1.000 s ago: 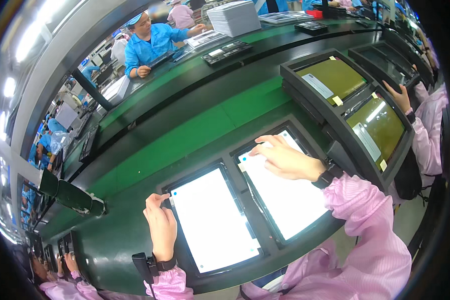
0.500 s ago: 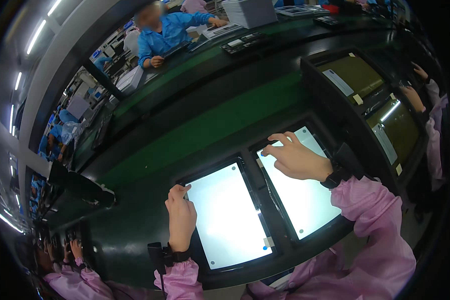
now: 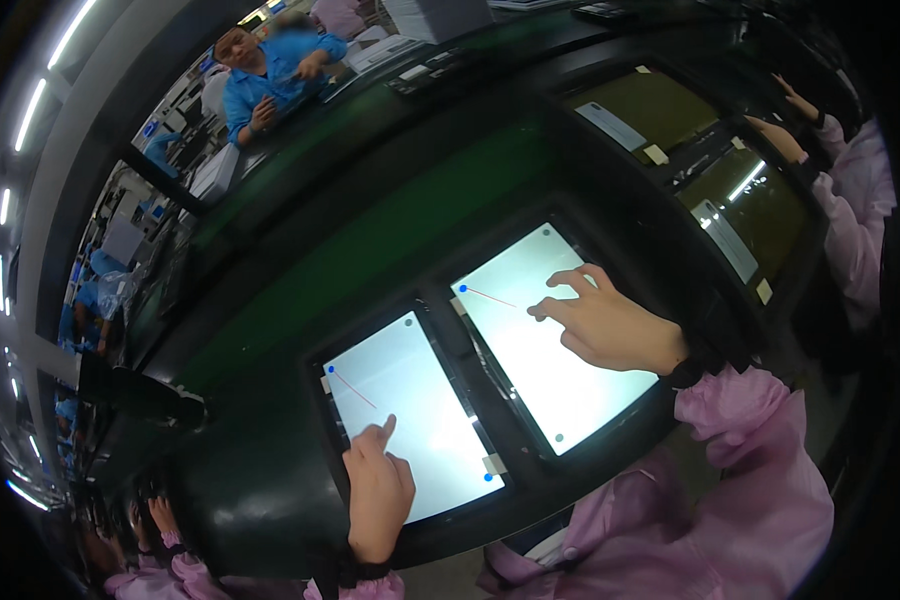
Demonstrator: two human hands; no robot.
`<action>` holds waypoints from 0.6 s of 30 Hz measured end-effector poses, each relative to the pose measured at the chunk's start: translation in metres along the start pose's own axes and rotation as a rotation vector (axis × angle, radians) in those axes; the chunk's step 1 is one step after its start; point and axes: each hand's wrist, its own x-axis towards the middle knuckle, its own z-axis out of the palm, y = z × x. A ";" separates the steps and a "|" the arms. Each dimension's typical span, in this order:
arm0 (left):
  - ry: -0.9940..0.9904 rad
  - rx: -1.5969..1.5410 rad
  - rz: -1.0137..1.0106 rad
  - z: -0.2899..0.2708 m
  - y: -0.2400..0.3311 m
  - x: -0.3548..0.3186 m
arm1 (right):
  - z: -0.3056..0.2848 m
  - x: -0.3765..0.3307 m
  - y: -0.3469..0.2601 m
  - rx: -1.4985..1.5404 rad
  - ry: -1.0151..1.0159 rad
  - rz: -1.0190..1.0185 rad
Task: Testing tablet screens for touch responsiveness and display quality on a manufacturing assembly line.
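Note:
Two tablets with lit white screens lie side by side in dark frames. On the left screen [image 3: 400, 390], my left hand [image 3: 380, 495] stretches its index finger to the end of a thin red line that starts at a blue dot; its other fingers are bent. My right hand [image 3: 620, 328] is over the right screen [image 3: 565, 400], fingers spread and partly bent, fingertips near the end of a similar red line. Neither hand holds anything. Small grey and blue dots mark the screen corners, some hidden by my hands. Whether the fingertips touch the glass is hard to tell.
Two dark, unlit tablets [image 3: 740, 205] with pale labels sit at the right, beside a co-worker's pink sleeve [image 3: 855, 210]. A black cylindrical object [image 3: 150, 385] stands at the left. Across the dark green bench [image 3: 370, 225] sits a person in blue [image 3: 275, 75].
Both hands have moved from the screens' upper left corners, the left down and inward, the right rightward and inward. Red lines now run from the blue dots there. The view has shifted.

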 end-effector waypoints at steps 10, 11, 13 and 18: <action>-0.122 -0.014 0.146 0.008 0.058 -0.045 | -0.023 -0.080 -0.007 0.118 -0.030 0.157; -0.128 -0.015 0.145 0.009 0.060 -0.048 | -0.024 -0.086 -0.008 0.110 -0.043 0.174; -0.130 -0.053 0.132 0.012 0.065 -0.052 | -0.026 -0.097 -0.009 0.103 -0.059 0.197; -0.159 -0.091 0.138 0.021 0.070 -0.062 | -0.031 -0.118 -0.012 0.097 -0.056 0.231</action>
